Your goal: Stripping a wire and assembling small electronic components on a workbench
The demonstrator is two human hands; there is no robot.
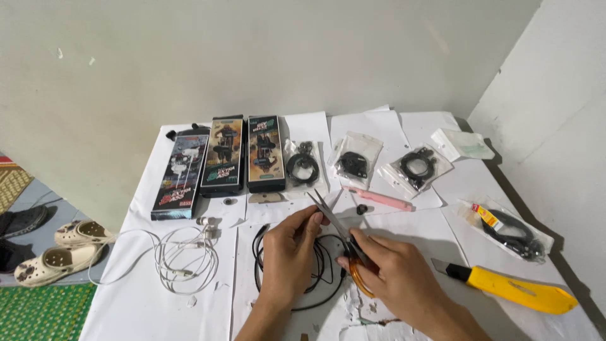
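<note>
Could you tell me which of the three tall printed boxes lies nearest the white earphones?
The leftmost box, tilted with a blue-and-red print. The other two boxes lie farther right, away from the white earphones.

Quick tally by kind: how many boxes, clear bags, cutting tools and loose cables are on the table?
Tall printed cardboard boxes: 3
Clear plastic bags: 5
Cutting tools, orange-handled scissors and yellow utility knife: 2
Loose cables, white and black: 2
Total: 12
</note>
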